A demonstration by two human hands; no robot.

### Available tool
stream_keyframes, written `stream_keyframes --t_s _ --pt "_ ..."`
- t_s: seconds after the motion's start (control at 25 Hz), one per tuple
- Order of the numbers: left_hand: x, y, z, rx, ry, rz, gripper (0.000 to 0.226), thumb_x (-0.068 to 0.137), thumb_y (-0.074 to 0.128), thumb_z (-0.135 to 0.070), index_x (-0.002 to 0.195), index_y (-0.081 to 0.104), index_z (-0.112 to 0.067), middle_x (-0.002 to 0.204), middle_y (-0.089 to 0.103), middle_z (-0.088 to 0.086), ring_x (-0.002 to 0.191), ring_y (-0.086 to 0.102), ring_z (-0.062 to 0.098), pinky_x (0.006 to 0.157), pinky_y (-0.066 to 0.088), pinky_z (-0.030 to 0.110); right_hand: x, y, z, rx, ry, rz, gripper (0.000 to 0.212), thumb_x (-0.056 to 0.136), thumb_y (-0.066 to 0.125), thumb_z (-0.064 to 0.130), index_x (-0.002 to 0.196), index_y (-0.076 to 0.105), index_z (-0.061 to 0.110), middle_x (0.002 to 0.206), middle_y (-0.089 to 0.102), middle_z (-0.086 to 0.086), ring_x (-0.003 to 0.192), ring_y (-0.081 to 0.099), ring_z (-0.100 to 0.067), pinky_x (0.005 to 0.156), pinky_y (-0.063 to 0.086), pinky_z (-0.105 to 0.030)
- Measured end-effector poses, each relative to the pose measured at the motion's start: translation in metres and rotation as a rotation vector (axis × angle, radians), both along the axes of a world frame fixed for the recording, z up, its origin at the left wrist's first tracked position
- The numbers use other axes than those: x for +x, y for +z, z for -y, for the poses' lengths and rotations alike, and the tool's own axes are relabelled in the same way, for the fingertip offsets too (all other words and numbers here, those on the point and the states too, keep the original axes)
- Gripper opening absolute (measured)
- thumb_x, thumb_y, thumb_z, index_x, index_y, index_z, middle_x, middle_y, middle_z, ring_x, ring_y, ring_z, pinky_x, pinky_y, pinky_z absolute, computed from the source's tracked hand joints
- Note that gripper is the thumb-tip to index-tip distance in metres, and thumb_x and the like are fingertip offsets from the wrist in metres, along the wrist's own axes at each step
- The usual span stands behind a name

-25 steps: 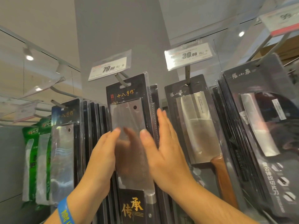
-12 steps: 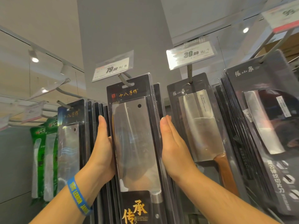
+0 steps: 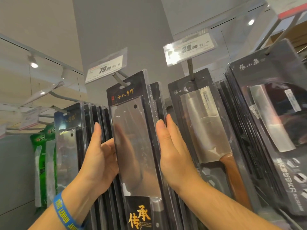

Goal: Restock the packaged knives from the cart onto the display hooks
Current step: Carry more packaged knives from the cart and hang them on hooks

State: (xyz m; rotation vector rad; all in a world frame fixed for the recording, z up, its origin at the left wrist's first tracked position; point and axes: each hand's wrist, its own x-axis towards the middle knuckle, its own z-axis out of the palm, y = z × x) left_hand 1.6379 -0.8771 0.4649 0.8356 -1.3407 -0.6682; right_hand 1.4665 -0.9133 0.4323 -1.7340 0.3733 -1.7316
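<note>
Two hands flank one cleaver pack that hangs at the front of the middle hook. The left hand lies along the pack's left edge with its fingers straight and pointing up and its thumb touching the clear blister. The right hand lies flat against the right edge, its fingers held together and straight. Neither hand curls round the pack, which sits between the two palms. At least one more pack hangs just behind it on the same hook.

Five rows of hanging goods show across the rack. At far left are two green packs, and beside them a row of black packs whose count behind the front one cannot be told. The middle row follows, then a row fronted by a cleaver with a wooden handle, and then a row at far right.

Two price tags can be read, 79.00 over the middle hook and 39.00 over the next. A third is cut off at top right.

One blue wristband circles the left wrist. Two track spotlights hang at left.
</note>
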Motion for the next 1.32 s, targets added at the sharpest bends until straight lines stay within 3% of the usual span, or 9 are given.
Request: stream_keyframes --t_s 0.12,0.4,0.56,0.64,0.72,0.84,0.92,1.12,1.32 --pt "-0.003 0.000 -0.001 0.001 0.012 -0.001 0.083 0.081 0.035 -0.083 0.093 0.081 -0.014 0.097 0.076 0.012 0.089 0.075 0.022 0.061 0.058 0.026 0.003 -0.001 -0.001 -0.012 -0.015 -0.028 0.089 0.083 0.027 0.077 0.161 0.004 0.041 0.162 0.006 0.033 0.114 -0.002 0.045 0.092 0.004 0.007" --pt "-0.012 0.003 0.004 -0.003 0.027 0.020 0.080 0.075 0.037 -0.083 0.077 0.081 -0.016 0.081 0.076 0.007 0.074 0.075 0.018 0.052 0.055 0.023 0.006 0.005 0.011 -0.055 0.013 -0.010 0.089 0.085 0.027 0.075 0.162 0.005 0.036 0.159 0.012 0.035 0.123 0.012 0.036 0.092 0.015 0.008" --pt "-0.014 0.002 0.002 0.000 0.052 0.003 0.078 0.079 0.044 -0.079 0.111 0.076 -0.016 0.109 0.075 0.010 0.100 0.072 0.024 0.071 0.058 0.031 0.007 0.006 0.024 -0.015 0.014 0.132 0.063 0.095 0.031 0.070 0.152 0.034 0.044 0.139 0.044 0.035 0.115 0.035 0.034 0.092 0.030 -0.002" --pt "-0.018 0.003 0.000 -0.079 0.142 0.030 0.070 0.073 0.059 -0.074 0.122 0.068 -0.025 0.112 0.074 0.001 0.102 0.071 0.020 0.081 0.055 0.038 0.003 0.023 0.036 0.071 -0.011 0.217 0.032 0.101 0.052 0.050 0.129 0.054 0.035 0.111 0.069 0.016 0.095 0.064 0.007 0.083 0.050 -0.022" --pt "-0.023 0.005 -0.002 -0.268 0.350 0.118 0.084 0.065 0.074 -0.072 0.137 0.051 -0.035 0.125 0.068 -0.006 0.112 0.067 0.017 0.095 0.051 0.044 0.000 0.044 0.044 0.172 0.057 0.221 0.028 0.095 0.070 0.034 0.117 0.062 0.019 0.095 0.077 -0.002 0.082 0.072 -0.016 0.081 0.060 -0.040" --pt "-0.035 0.008 -0.009 -0.530 0.719 0.375 0.114 0.056 0.078 -0.074 0.149 0.016 -0.052 0.151 0.039 -0.020 0.137 0.042 0.003 0.111 0.035 0.034 -0.003 0.059 0.052 0.149 0.179 0.151 0.019 0.092 0.075 0.023 0.110 0.069 0.016 0.089 0.079 -0.002 0.077 0.075 -0.015 0.067 0.062 -0.031" --pt "-0.040 0.011 -0.012 -0.556 0.894 0.526 0.114 0.057 0.067 -0.084 0.151 0.012 -0.049 0.159 0.023 -0.015 0.146 0.026 0.008 0.112 0.024 0.029 -0.004 0.062 0.055 0.132 0.241 0.103 0.016 0.094 0.072 0.019 0.109 0.070 0.021 0.092 0.080 0.002 0.082 0.076 -0.013 0.063 0.060 -0.025" --pt "-0.050 0.035 -0.008 -0.297 1.033 0.632 0.141 0.040 0.048 -0.104 0.155 0.000 -0.038 0.165 -0.007 -0.010 0.151 0.013 0.026 0.114 0.026 0.045 0.004 0.066 0.057 0.083 0.181 0.113 0.033 0.096 0.064 0.003 0.124 0.066 0.021 0.113 0.076 0.002 0.103 0.072 -0.020 0.085 0.060 -0.038" --pt "-0.062 0.053 0.006 -0.361 0.936 0.633 0.128 0.045 0.065 -0.088 0.151 0.005 -0.050 0.164 0.013 -0.003 0.147 0.026 0.024 0.116 0.031 0.042 0.005 0.065 0.057 -0.018 -0.045 0.035 0.057 0.101 0.058 0.007 0.153 0.041 0.019 0.152 0.049 0.000 0.140 0.046 -0.018 0.116 0.040 -0.041"
